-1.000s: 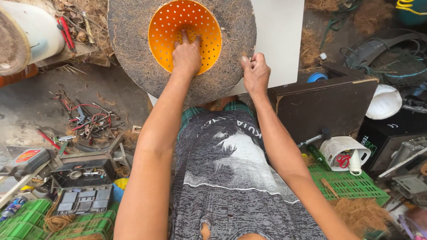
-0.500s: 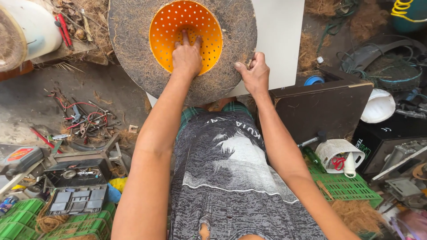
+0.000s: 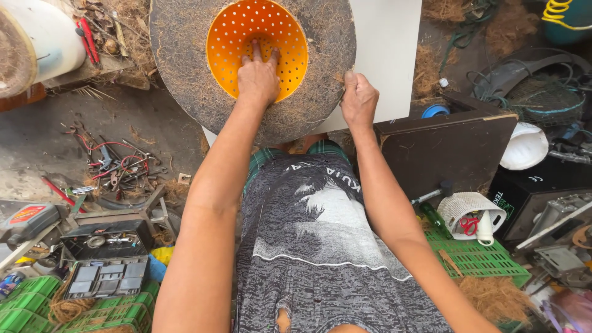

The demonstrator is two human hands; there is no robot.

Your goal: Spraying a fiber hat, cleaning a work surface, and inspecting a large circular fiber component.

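Observation:
A round mat of brown coir fibre [image 3: 179, 68] lies on a white board [image 3: 385, 55] in front of me. An orange perforated bowl [image 3: 234, 31] sits in the mat's middle. My left hand [image 3: 258, 77] presses flat inside the bowl, fingers spread on its holed bottom. At the mat's right edge my right hand [image 3: 357, 98] is closed, pinching the fibre rim between thumb and fingers.
Left on the ground lie red-handled pliers and loose tools [image 3: 114, 166], an open toolbox [image 3: 105, 259] and green crates [image 3: 24, 302]. Right stand a dark wooden panel [image 3: 456, 148], a white hard hat [image 3: 524, 145], a white mesh basket [image 3: 472, 213] and a green crate [image 3: 478, 259].
The view has shifted a little. My right hand slid slightly along the mat's right edge and keeps its grip; my left hand stays in the orange bowl.

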